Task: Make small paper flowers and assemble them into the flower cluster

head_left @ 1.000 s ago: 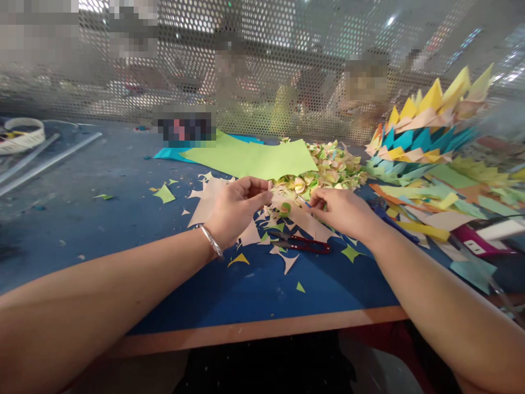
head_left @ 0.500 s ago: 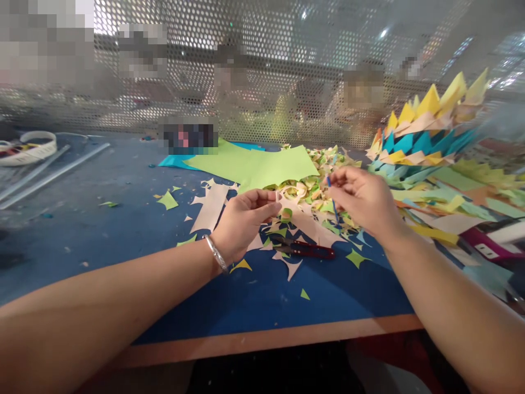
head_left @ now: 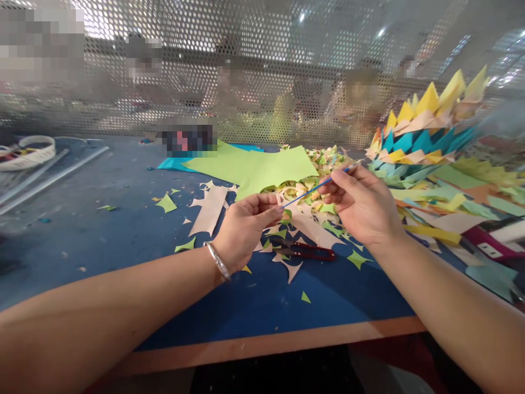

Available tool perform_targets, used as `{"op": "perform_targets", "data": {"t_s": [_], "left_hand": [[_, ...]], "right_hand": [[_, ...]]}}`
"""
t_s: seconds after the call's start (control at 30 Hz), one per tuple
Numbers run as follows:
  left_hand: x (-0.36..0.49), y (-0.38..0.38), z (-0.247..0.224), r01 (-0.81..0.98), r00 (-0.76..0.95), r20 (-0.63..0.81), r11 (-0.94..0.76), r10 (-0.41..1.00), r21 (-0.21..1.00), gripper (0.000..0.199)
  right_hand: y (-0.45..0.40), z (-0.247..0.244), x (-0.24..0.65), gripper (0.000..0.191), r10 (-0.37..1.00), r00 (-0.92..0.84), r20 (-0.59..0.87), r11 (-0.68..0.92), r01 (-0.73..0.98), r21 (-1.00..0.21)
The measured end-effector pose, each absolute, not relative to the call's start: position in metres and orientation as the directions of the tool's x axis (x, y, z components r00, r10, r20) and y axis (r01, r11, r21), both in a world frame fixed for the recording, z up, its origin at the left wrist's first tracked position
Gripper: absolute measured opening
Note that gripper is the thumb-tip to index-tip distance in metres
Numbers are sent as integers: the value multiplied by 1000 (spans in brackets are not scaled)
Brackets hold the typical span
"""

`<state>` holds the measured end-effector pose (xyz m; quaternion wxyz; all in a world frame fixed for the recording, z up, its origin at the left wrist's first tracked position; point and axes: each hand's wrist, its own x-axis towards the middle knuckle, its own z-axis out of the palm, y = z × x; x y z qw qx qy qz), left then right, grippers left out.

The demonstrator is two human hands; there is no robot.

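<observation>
A thin blue stick (head_left: 309,191) slants between my hands. My right hand (head_left: 365,205) grips its upper end between thumb and fingers. The stick's lower tip reaches the fingertips of my left hand (head_left: 248,224), which pinches a small pale paper piece (head_left: 279,199), mostly hidden by the fingers. A bracelet circles my left wrist. Below the hands, red-handled thread snips (head_left: 309,250) lie among cut paper scraps. A pale pink paper offcut (head_left: 314,224) with a scalloped edge is under the stick. Behind it spreads a large light green sheet (head_left: 274,167).
A heap of small folded paper pieces (head_left: 332,158) lies behind my right hand. At the right stands a tiered paper construction (head_left: 426,126) of pointed folds, with paper strips near it. Clear rods (head_left: 61,175) and a white tape roll (head_left: 35,153) lie left. Perforated metal (head_left: 262,93) closes the back.
My right hand has tilted the blue stick from nearly upright to a slant, bringing its tip to my left fingertips. My left hand has stayed nearly in place.
</observation>
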<state>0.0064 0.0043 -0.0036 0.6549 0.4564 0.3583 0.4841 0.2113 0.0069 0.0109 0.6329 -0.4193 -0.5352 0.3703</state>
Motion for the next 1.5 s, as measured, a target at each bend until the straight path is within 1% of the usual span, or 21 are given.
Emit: {"op": "perform_targets", "data": {"t_s": [0.1, 0.3, 0.5, 0.63, 0.77, 0.9, 0.97, 1.17, 1.37, 1.5], "left_hand": [[8, 2, -3, -310, 271, -35, 121, 962, 943, 14], [9, -4, 0, -363, 298, -68, 179, 952, 914, 16], [8, -3, -1, -359, 362, -137, 274, 922, 892, 22], [7, -4, -1, -342, 385, -158, 299, 909, 891, 24], [6, -4, 3, -339, 373, -174, 308, 911, 889, 22], [4, -4, 6, -353, 360, -185, 318, 914, 880, 14], [4, -3, 7, -355, 356, -202, 332, 912, 874, 18], [3, 0, 6, -333, 350, -175, 297, 920, 895, 13], [1, 0, 7, -229, 391, -95, 197, 915, 953, 19], [1, 0, 8, -200, 438, -99, 204, 894, 958, 19]], "right_hand": [[7, 6, 207, 27, 916, 156, 370, 378, -21, -926], [7, 3, 201, 24, 915, 167, 366, 382, -76, -921], [9, 0, 203, 25, 913, 170, 371, 375, 8, -927], [10, -1, 203, 26, 915, 163, 369, 371, 18, -928], [9, 0, 201, 29, 922, 171, 348, 356, -15, -934], [9, 0, 199, 31, 925, 168, 339, 355, -75, -932], [8, 1, 199, 31, 925, 166, 341, 358, -82, -930], [6, 3, 197, 33, 926, 174, 336, 355, -92, -930], [4, 4, 198, 31, 921, 152, 359, 373, -79, -924], [2, 6, 197, 29, 921, 155, 358, 377, -119, -918]]}}
